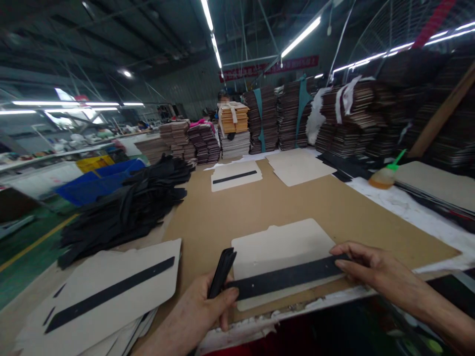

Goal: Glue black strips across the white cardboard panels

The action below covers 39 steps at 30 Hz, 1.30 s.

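Note:
A long black strip point(285, 278) lies across a pale beige panel point(278, 242), near the panel's close edge. My left hand point(208, 301) is closed around a small bundle of folded black strips point(221, 272), with its thumb at the left end of the long strip. At the strip's other end, my right hand point(365, 267) pinches it between thumb and fingers, just past the panel's right edge. To the left, a stack of similar beige panels point(148, 282) has another black strip point(111, 294) lying on the top one.
A brown board point(230, 212) covers the table. Black strips point(129, 202) are heaped at left beside a blue bin point(100, 180). Two beige panels point(237, 173) point(302, 165) lie at the far side. A squeeze bottle point(386, 175) with a green nozzle stands at right.

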Each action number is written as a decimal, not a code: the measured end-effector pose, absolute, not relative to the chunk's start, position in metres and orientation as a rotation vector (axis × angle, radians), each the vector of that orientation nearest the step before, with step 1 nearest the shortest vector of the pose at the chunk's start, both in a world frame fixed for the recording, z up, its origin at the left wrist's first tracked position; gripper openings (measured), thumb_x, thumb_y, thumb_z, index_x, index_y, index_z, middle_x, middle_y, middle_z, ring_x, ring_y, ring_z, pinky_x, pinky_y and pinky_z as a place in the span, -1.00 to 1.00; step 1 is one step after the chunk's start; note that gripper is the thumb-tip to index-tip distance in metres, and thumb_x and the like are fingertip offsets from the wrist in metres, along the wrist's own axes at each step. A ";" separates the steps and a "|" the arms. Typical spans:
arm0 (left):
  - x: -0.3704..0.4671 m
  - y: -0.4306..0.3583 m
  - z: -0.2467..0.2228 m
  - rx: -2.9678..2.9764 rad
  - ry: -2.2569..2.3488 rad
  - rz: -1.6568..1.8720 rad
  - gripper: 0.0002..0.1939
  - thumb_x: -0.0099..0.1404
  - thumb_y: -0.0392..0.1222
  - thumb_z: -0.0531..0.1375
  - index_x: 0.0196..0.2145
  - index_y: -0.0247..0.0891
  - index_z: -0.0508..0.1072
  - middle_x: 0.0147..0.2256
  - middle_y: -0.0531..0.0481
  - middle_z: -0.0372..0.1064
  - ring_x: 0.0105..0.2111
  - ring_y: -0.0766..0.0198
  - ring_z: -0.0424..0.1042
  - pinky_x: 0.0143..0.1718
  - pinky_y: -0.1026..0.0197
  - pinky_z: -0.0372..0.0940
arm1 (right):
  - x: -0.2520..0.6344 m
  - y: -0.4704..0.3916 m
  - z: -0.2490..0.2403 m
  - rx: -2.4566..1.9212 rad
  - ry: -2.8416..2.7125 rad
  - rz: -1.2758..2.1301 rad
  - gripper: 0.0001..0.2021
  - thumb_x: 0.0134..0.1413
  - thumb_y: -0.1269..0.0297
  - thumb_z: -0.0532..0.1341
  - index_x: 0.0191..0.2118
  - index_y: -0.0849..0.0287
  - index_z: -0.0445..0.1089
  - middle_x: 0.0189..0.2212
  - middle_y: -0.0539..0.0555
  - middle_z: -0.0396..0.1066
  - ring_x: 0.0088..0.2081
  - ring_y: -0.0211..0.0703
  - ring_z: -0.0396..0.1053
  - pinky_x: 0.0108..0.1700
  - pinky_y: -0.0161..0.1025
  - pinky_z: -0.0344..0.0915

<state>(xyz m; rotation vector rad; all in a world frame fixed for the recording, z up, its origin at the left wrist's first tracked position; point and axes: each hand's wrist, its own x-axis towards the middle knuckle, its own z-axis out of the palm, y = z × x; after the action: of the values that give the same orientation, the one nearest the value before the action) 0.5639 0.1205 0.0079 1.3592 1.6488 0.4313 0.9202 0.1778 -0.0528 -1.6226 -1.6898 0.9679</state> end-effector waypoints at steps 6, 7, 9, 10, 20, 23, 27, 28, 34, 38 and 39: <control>0.576 0.150 -0.001 1.604 1.876 0.422 -0.67 0.21 -0.01 0.06 -0.17 -0.22 0.45 -0.51 0.04 0.40 -0.55 0.20 0.37 -0.50 0.25 0.14 | 0.913 0.218 -0.056 -1.600 -1.698 1.040 -0.72 -0.03 0.04 0.22 -0.24 0.09 0.44 -0.49 -0.05 0.36 -0.47 -0.26 0.21 -0.44 -0.30 0.11; 0.577 0.154 -0.003 1.594 1.874 0.415 -0.66 0.22 -0.01 0.05 -0.17 -0.23 0.45 -0.50 0.03 0.40 -0.55 0.20 0.37 -0.49 0.24 0.15 | 0.911 0.223 -0.058 -1.611 -1.688 1.024 -0.73 -0.03 0.05 0.22 -0.25 0.09 0.43 -0.51 -0.06 0.34 -0.49 -0.27 0.19 -0.45 -0.30 0.10; 0.578 0.159 -0.009 1.555 1.842 0.402 -0.66 0.22 0.00 0.02 -0.20 -0.26 0.44 -0.54 0.05 0.37 -0.56 0.19 0.37 -0.48 0.23 0.17 | 0.909 0.232 -0.065 -1.637 -1.665 1.016 -0.74 -0.03 0.07 0.21 -0.24 0.08 0.43 -0.52 -0.07 0.32 -0.50 -0.27 0.19 -0.46 -0.30 0.09; 0.578 0.161 -0.012 1.536 1.822 0.399 -0.67 0.22 0.00 0.02 -0.24 -0.26 0.43 -0.57 0.07 0.33 -0.56 0.18 0.37 -0.47 0.23 0.17 | 0.908 0.235 -0.068 -1.644 -1.659 1.019 -0.74 -0.04 0.08 0.21 -0.24 0.08 0.42 -0.52 -0.07 0.32 -0.50 -0.27 0.19 -0.46 -0.30 0.09; 0.579 0.170 -0.022 1.484 1.794 0.446 -0.74 0.21 0.04 0.06 -0.44 -0.19 0.34 -0.64 0.15 0.22 -0.57 0.22 0.31 -0.48 0.25 0.15 | 0.901 0.235 -0.065 -1.675 -1.597 1.030 -0.80 -0.07 0.16 0.20 -0.30 0.13 0.40 -0.56 -0.10 0.27 -0.53 -0.30 0.15 -0.48 -0.31 0.05; 0.577 0.170 -0.023 1.493 1.792 0.446 -0.74 0.23 0.04 0.07 -0.45 -0.17 0.34 -0.69 0.16 0.17 -0.55 0.19 0.31 -0.47 0.25 0.15 | 0.899 0.234 -0.064 -1.689 -1.627 1.001 -0.81 -0.07 0.17 0.19 -0.32 0.13 0.39 -0.55 -0.08 0.31 -0.51 -0.28 0.18 -0.46 -0.31 0.08; 0.577 0.171 -0.023 1.505 1.825 0.432 -0.74 0.23 0.04 0.06 -0.41 -0.17 0.39 -0.70 0.15 0.18 -0.55 0.16 0.33 -0.47 0.24 0.16 | 0.898 0.234 -0.061 -1.747 -1.676 0.924 -0.82 -0.07 0.18 0.19 -0.31 0.11 0.40 -0.57 -0.10 0.28 -0.51 -0.26 0.21 -0.43 -0.29 0.10; 0.577 0.171 -0.023 1.505 1.834 0.428 -0.73 0.23 0.05 0.06 -0.40 -0.18 0.40 -0.70 0.15 0.18 -0.55 0.15 0.34 -0.47 0.24 0.16 | 0.897 0.233 -0.060 -1.763 -1.695 0.897 -0.82 -0.06 0.18 0.18 -0.31 0.11 0.41 -0.57 -0.10 0.28 -0.50 -0.25 0.22 -0.42 -0.28 0.11; 0.580 0.172 -0.022 1.505 1.871 0.416 -0.65 0.22 0.09 0.07 -0.26 -0.21 0.47 -0.70 0.13 0.23 -0.55 0.09 0.37 -0.40 0.19 0.22 | 0.894 0.233 -0.055 -1.821 -1.769 0.801 -0.83 -0.03 0.21 0.16 -0.31 0.11 0.41 -0.57 -0.09 0.29 -0.50 -0.23 0.26 -0.39 -0.27 0.14; 0.579 0.173 -0.023 1.522 1.882 0.371 -0.55 0.24 0.08 0.06 -0.09 -0.27 0.46 -0.70 0.13 0.23 -0.54 0.05 0.39 -0.36 0.16 0.24 | 0.894 0.234 -0.057 -1.828 -1.770 0.778 -0.84 -0.03 0.22 0.16 -0.31 0.11 0.42 -0.57 -0.09 0.29 -0.51 -0.25 0.25 -0.41 -0.27 0.15; 0.578 0.173 -0.025 1.520 1.883 0.368 -0.54 0.24 0.08 0.05 -0.07 -0.28 0.46 -0.70 0.12 0.24 -0.53 0.05 0.40 -0.36 0.16 0.24 | 0.894 0.234 -0.058 -1.831 -1.772 0.770 -0.84 -0.03 0.22 0.16 -0.31 0.11 0.42 -0.57 -0.09 0.29 -0.51 -0.25 0.25 -0.41 -0.27 0.15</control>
<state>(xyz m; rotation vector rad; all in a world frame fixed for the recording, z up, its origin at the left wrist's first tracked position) 0.5785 0.1732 -0.0246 1.5200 1.8831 0.3677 0.8938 0.2336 -0.0581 -1.8306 -1.7719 0.7704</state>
